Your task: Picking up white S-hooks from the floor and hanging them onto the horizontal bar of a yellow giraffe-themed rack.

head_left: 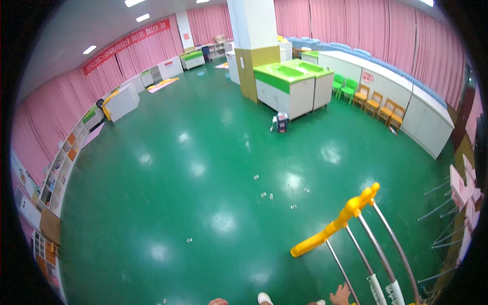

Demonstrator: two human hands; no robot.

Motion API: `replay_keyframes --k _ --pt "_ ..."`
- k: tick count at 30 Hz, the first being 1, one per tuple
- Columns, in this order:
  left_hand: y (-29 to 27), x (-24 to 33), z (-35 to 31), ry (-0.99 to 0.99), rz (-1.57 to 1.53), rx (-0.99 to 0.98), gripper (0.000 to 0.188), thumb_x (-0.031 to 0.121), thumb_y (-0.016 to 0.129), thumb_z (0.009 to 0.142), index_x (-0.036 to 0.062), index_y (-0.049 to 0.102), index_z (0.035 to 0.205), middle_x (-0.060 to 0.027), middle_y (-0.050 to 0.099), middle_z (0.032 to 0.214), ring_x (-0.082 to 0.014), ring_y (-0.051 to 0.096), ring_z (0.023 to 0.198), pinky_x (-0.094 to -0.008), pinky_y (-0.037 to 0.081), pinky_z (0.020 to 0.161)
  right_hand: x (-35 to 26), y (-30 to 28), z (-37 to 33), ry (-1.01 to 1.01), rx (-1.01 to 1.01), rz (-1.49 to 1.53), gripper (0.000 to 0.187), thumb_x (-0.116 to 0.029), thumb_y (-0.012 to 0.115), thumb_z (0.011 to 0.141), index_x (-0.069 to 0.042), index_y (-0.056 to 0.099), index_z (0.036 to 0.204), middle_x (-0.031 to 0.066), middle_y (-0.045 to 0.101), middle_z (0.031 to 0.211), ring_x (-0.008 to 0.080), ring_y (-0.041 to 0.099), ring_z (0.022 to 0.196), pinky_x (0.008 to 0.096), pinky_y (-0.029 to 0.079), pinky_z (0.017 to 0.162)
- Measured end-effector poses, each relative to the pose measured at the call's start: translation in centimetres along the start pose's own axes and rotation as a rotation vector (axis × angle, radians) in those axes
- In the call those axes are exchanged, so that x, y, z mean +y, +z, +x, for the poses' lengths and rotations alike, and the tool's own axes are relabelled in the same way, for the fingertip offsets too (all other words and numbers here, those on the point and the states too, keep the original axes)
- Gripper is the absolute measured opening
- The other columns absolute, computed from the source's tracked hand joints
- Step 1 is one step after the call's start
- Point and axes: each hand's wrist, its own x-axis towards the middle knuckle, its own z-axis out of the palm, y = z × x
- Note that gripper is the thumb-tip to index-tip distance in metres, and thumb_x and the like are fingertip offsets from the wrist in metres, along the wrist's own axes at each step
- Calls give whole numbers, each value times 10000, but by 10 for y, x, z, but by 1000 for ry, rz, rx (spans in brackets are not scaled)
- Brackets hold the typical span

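In the head view, the person's left hand (218,302) just peeks in at the bottom edge, and most of it is cut off, so I cannot tell if it is open or closed. The right hand (339,296) is at the bottom too, more to the right. Its fingers are a bit spread, right by the nearest pole of a tall yellow plastic and shiny silver metal rack (333,227). I cannot tell if that hand grips the pole or is only beside it. The rack is at the lower right, with a bumpy yellow bar on top and four thin silver poles going down from it. Two of the poles have white stuff (394,293) on them near the bottom edge. A white shoe (264,298) shows between the hands. Small white curly S-shaped bits (293,207) lie here and there on the shiny green floor (168,203), some near the rack and some well away to the left. Pale pink chairs with thin metal legs (461,190) are on the far right. Farther back is a white cupboard block with a bright green top (287,84), and a small dark box (281,122) sits on the floor in front of it. Little brown wooden chairs (373,101) stand along a long white cabinet (414,109). Long pink curtains (356,28) hang behind.
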Motion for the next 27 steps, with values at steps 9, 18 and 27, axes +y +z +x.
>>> replay_keyframes --k 9,18,27 --pt "-24 113 46 0 196 -20 124 146 588 882 27 613 901 -108 669 762 -135 586 589 -263 468 540 -156 -79 10 -231 -279 232 417 -353 569 789 -29 631 1044 232 655 1020 383 618 991 443 487 864" --pt "26 246 100 99 731 -98 225 243 584 884 29 607 947 -68 671 775 -142 602 620 -293 489 591 -135 -38 89 -237 -441 53 462 -357 547 761 -9 662 1042 214 640 1105 381 613 1024 459 485 870" --pt "-18 312 171 11 966 -77 325 310 566 889 24 607 1037 -89 685 845 -170 644 757 -315 513 706 -234 -99 193 13 -438 205 471 -307 549 748 -1 644 1093 227 601 1187 385 574 1107 446 458 934"
